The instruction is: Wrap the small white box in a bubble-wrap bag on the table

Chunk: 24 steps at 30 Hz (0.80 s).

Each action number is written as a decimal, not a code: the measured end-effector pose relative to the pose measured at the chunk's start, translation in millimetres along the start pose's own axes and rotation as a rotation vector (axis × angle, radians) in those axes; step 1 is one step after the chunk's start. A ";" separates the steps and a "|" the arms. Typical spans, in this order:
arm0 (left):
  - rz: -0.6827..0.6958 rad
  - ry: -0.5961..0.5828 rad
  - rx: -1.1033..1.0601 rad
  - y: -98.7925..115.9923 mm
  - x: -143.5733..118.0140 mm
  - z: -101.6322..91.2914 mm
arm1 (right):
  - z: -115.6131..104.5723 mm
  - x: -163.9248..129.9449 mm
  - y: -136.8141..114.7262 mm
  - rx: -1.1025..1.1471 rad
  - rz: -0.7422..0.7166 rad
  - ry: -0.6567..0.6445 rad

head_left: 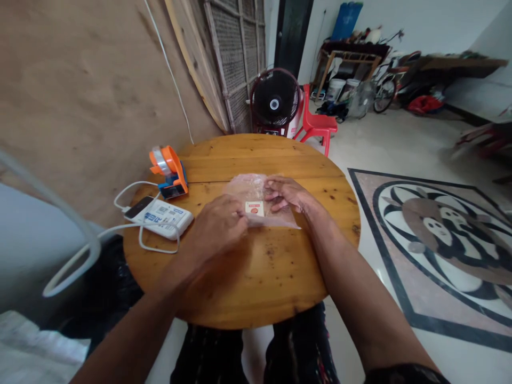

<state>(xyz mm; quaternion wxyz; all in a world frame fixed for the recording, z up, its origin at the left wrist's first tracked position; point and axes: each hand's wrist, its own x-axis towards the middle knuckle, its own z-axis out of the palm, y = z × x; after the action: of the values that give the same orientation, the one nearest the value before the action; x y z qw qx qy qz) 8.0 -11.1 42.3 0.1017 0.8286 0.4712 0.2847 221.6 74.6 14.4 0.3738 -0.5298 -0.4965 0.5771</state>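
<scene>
Head view is showing you pressing a clear plastic pouch [256, 200] flat near the middle of the round wooden table [280, 277], toward its far edge. Your left hand [218, 226] is lying over the pouch's left end, fingers curled down on it, pinning it so it is not sliding. Your right hand [290, 194] is resting flat-fingered on its right side. A small card [255, 208] is showing between them; its print is too small to read. Near the left edge are lying a power bank [168, 218] and a tape dispenser [170, 170].
</scene>
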 end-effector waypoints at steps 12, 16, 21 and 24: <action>-0.269 -0.024 -0.227 -19.0 36.9 25.6 | -3.7 -2.8 -5.2 0.097 0.090 -0.015; -0.288 -0.007 -0.298 -22.9 33.1 30.0 | -3.5 -7.8 -6.7 0.052 0.071 -0.017; -0.301 -0.007 -0.341 -22.2 32.1 27.6 | -7.7 -15.5 -13.5 -0.067 0.034 -0.074; -0.298 0.003 -0.337 -22.0 30.5 27.7 | -8.5 -17.3 -14.9 -0.096 -0.026 -0.084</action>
<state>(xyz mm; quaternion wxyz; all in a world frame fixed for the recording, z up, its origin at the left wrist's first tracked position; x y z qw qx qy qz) 19.8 29.1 21.5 0.2788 0.7207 0.5342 0.3427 231.3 63.0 33.5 0.3344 -0.5160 -0.5457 0.5693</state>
